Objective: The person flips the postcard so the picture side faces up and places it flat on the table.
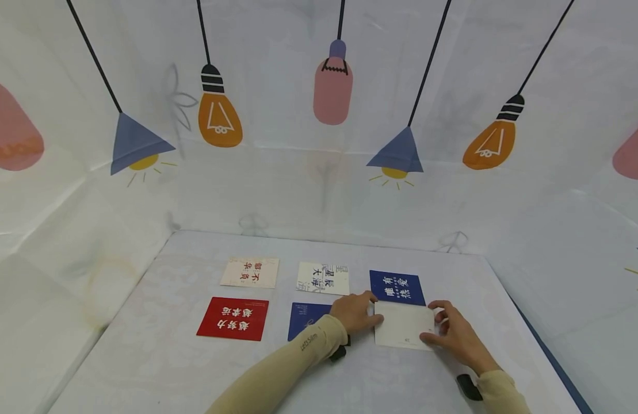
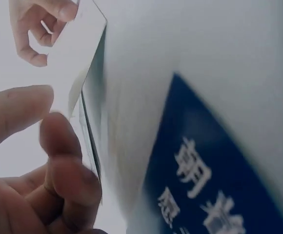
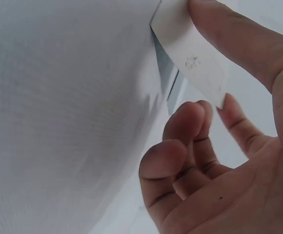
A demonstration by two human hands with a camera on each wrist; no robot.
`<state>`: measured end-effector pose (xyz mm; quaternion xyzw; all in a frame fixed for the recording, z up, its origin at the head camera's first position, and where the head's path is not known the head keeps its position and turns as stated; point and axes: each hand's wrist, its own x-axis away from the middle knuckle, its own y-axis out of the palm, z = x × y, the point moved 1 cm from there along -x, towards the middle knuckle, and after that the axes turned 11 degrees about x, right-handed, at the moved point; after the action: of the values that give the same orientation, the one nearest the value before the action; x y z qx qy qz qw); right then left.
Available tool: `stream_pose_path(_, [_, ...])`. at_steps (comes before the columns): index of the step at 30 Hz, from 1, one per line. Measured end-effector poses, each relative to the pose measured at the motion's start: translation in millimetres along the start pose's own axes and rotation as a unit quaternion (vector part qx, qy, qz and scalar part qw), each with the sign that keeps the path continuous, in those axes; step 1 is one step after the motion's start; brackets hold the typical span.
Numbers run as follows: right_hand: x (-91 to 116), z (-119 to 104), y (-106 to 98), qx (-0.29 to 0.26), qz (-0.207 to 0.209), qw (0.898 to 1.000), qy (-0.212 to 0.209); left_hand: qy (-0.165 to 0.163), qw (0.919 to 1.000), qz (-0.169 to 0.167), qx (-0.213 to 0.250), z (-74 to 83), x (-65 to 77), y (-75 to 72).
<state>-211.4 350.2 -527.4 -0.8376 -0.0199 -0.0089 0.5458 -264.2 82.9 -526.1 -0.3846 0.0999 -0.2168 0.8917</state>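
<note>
Both hands hold a white card [image 1: 404,328] with small faint marks, one hand at each side. My left hand [image 1: 352,313] has its thumb at the left edge and a finger near the upper left corner. From the right, my right hand [image 1: 457,338] grips the card between its thumb, on the lower right, and a finger at the upper right corner. In the right wrist view the card [image 3: 190,53] appears tilted against the table. A blue card with white characters [image 1: 397,287] lies just beyond it. Under my left forearm, another blue card [image 1: 304,317] is partly hidden.
To the left lie a red card [image 1: 233,319], a cream card with red characters [image 1: 249,272] and a white card with dark characters [image 1: 324,278]. All rest on the white table [image 1: 158,356]. A hanging sheet printed with lamps [image 1: 277,190] encloses the back and sides.
</note>
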Motion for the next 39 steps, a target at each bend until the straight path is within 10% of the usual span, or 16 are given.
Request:
stream_pose_path(13, [6.4, 1.8, -17.1, -0.006, 0.024, 1.000, -0.011, 0.027, 0.9959, 0.003, 0.086, 7.3, 6.3, -0.6])
stream_pose_path(25, [8.0, 2.9, -20.8, -0.095, -0.068, 0.991, 0.061, 0.035, 0.9926, 0.003, 0.116, 11.3, 13.2, -2.1])
stream_pose_path(39, [14.5, -2.7, -27.0, -0.140, -0.066, 0.986, 0.055, 0.022, 0.9901, 0.012, 0.138, 16.0, 18.7, -7.0])
